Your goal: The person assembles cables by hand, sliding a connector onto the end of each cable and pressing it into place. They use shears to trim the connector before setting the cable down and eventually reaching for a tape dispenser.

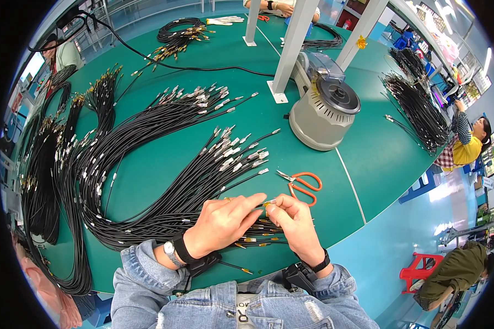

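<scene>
My left hand [220, 223] and my right hand [295, 220] meet above the near edge of the green table. A small yellowish cable end [267, 205] shows between their fingertips. The right thumb and index finger pinch it. My left fingers lie nearly straight and pressed together around the cable, most of which they hide. Beneath my hands lie more black cables [258, 239] with yellow and white ends. A large bundle of black cables [186, 183] with white-tagged tips curves away to the left. Orange-handled scissors [304, 185] rest with blades apart, just beyond my right hand.
A grey rounded machine with a black round top [324, 112] stands ahead, beside white metal posts [287, 52]. More cable bundles lie left, at the back [182, 34] and far right [417, 109]. A white glove [225, 21] is at the back. Other people work around the table; a red stool [420, 271] stands right.
</scene>
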`<state>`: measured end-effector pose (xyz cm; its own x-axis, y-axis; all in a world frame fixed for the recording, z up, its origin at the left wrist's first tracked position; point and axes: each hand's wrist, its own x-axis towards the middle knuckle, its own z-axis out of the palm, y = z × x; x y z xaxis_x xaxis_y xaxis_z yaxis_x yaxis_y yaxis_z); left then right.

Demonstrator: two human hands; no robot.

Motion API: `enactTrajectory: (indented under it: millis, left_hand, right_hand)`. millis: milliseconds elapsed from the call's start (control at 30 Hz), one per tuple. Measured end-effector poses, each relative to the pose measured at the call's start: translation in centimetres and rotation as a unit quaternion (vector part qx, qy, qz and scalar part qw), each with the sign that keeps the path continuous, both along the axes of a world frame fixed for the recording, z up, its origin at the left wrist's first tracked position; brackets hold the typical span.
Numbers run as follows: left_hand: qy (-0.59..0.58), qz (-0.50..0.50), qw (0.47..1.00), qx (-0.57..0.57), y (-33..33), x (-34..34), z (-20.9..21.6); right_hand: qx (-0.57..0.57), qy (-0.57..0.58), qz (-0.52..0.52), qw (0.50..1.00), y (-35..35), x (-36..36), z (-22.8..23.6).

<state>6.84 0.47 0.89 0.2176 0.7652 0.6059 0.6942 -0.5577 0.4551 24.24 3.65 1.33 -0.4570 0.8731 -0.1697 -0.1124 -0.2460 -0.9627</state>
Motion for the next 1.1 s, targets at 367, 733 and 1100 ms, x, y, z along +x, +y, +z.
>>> enactTrajectory:
  millis: [367, 733, 1100]
  left_hand:
    - [0.06, 0.011, 0.995, 0.082, 0.0, -0.5, -0.6]
    - [0.029, 0.024, 0.998, 0.056, -0.2, -0.3, -0.1]
    - [-0.087, 0.055, 0.995, 0.003, -0.2, 0.5, 0.0]
  right_hand:
    - [-0.012, 0.027, 0.024, 0.999, -0.2, 0.6, 0.5]
    - [-0.047, 0.106, -0.031, 0.993, -1.1, -1.1, 0.8]
    - [-0.03, 0.081, -0.055, 0.995, -0.9, -1.1, 0.1]
